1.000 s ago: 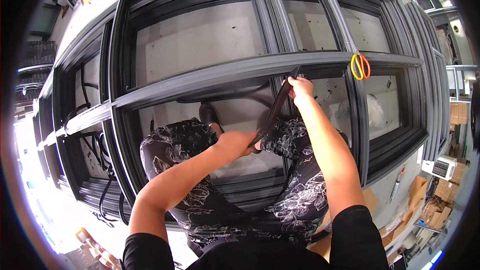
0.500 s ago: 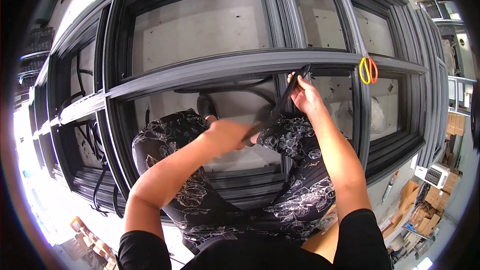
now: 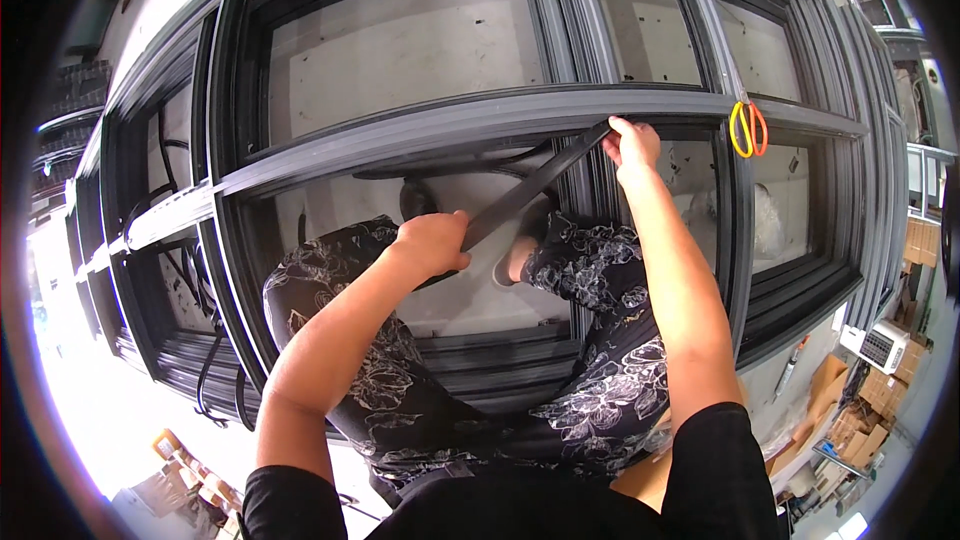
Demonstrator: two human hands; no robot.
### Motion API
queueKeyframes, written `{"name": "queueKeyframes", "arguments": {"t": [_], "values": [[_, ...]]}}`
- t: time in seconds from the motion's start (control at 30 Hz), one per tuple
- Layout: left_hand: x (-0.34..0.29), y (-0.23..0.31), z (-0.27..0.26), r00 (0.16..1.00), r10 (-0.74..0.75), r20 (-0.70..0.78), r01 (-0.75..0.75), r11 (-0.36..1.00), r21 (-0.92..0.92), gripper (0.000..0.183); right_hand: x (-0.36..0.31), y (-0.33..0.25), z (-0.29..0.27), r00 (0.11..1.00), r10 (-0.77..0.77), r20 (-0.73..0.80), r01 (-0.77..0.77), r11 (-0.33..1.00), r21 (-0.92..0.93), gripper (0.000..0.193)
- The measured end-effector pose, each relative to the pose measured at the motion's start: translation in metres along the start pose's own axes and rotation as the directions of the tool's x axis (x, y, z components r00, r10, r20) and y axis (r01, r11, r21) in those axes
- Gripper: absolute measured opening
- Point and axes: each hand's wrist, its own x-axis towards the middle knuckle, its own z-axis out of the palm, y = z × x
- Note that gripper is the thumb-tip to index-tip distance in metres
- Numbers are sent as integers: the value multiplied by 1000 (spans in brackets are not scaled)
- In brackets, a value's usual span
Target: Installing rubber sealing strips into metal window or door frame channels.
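A flat black rubber strip (image 3: pixel 535 185) runs slanting between my hands, pulled straight. My left hand (image 3: pixel 434 243) is closed round its lower end, above my left knee. My right hand (image 3: pixel 632 148) pinches the upper end beside the long grey crossbar (image 3: pixel 420 130) of a dark metal frame. Under the strip, more black strip (image 3: pixel 460 172) loops loosely inside the frame opening. Scissors with yellow and orange handles (image 3: pixel 748 130) rest on the frame, to the right of my right hand.
Stacked dark frames (image 3: pixel 240 70) surround my legs, their bars crossing at several heights. Loose black strips (image 3: pixel 205 370) hang at the left. Clear plastic wrap (image 3: pixel 765 225) lies in the right opening. Cardboard boxes (image 3: pixel 885 390) and a white boxy appliance (image 3: pixel 880 348) stand farther right.
My left hand has moved slightly left and down from its blurred position. The strip, bunched before, is now stretched straight. My right hand has shifted a little right and up.
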Motion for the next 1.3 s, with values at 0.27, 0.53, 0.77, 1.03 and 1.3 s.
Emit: {"name": "queueKeyframes", "arguments": {"t": [0.27, 0.53, 0.77, 1.03, 1.3], "values": [[-3, -1, -9, 988, 125, 90, -124, 992, -9, 48, 12, 1, -28, 966, 172, 192, -216, 947, 237, 10], [-5, -17, -25, 992, -11, -123, 8, 1000, -27, 47, 7, 10, -15, 981, 114, 158, -150, 959, 242, 17], [35, -50, -3, 798, -201, -568, 190, 979, -80, 33, -3, 7, -2, 976, 73, 203, -113, 975, 191, 17], [59, -76, 14, 795, -391, -464, 286, 916, -283, 53, -40, 26, 40, 900, 165, 403, -273, 935, 227, 13], [40, -68, 10, 754, -323, -572, 14, 879, -477, 56, -44, 22, 51, 949, 170, 267, -237, 940, 245, 12]]}}
